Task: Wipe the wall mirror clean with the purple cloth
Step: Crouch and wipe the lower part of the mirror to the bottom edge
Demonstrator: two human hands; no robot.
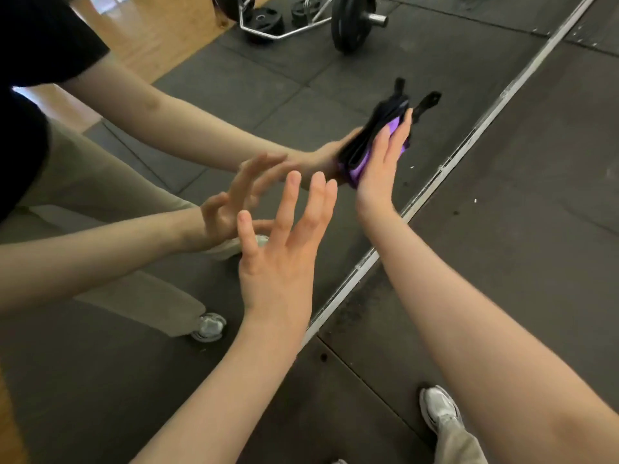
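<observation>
Pressing folded purple cloth point(360, 167) flat against glass wall mirror point(207, 102), near its metal bottom edge point(435, 175): right hand point(382, 165), fingers straight, together. Left hand point(281, 259) spread, holding nothing, hovering just before glass. Barbell point(348, 21) reflected at mirror's top.

1. We stand on dark rubber floor tiles point(522, 169), their seams plainly visible.
2. A metal strip point(469, 135) crosses the floor diagonally.
3. Towards the top edge we see a barbell plate point(348, 25) and a chrome bar frame point(268, 31).
4. Wooden flooring point(157, 35) adjoins the tiles at top left.
</observation>
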